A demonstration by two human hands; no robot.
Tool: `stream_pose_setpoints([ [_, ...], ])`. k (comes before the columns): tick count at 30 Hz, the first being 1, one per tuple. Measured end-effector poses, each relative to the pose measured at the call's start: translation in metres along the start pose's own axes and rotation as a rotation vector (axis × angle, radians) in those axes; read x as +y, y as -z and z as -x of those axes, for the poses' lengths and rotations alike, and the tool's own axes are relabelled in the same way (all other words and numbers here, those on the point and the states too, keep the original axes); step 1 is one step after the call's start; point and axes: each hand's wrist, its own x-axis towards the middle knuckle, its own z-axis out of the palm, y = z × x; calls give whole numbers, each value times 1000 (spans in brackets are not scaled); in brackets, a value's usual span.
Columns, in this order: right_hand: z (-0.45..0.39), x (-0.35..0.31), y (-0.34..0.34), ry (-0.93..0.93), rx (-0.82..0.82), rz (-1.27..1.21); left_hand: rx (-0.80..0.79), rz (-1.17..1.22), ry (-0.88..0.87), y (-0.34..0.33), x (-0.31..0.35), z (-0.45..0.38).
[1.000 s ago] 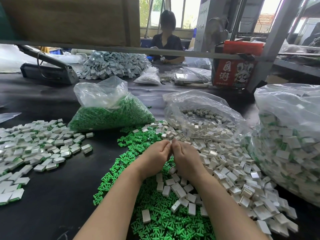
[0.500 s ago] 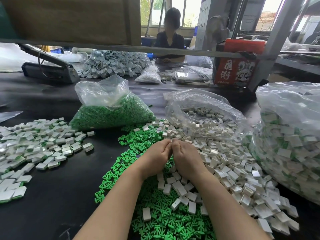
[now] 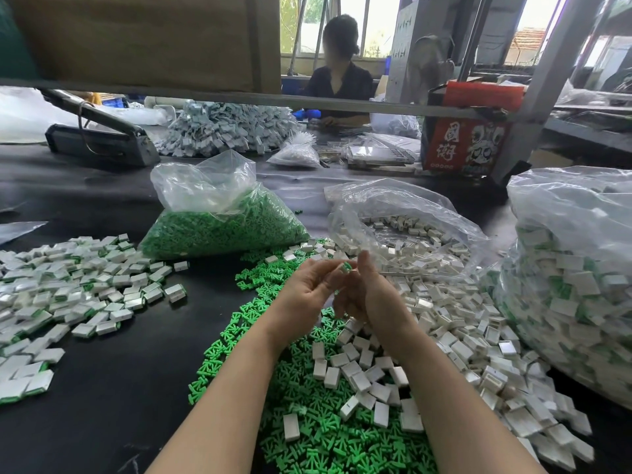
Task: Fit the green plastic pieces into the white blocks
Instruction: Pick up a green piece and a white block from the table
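My left hand (image 3: 306, 295) and my right hand (image 3: 374, 297) are raised together over the black table. Between their fingertips sits a small white block with a green piece in it (image 3: 346, 267); my left fingertips pinch it and my right thumb lies against it, the other right fingers curled underneath. Below my forearms spreads a heap of loose green pieces (image 3: 307, 439). Loose white blocks (image 3: 444, 319) cover the table to the right of my hands.
An open bag of green pieces (image 3: 222, 227) and an open bag of white blocks (image 3: 410, 234) stand behind my hands. Blocks with green pieces in them lie at the left (image 3: 68, 285) and fill a big bag (image 3: 574, 285) at the right. A person (image 3: 338, 80) sits opposite.
Both hands have lifted off the pile and parted a little, so the block with its green piece now shows between the fingertips.
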Motion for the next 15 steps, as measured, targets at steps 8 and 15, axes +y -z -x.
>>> stream_pose_setpoints([
  [8, 2, -5, -1, -11, -7, -146, 82, 14, -107, -4, 6, -2],
  [15, 3, -5, 0, -19, -53, -161, 152, 34, -122, -5, 10, -1],
])
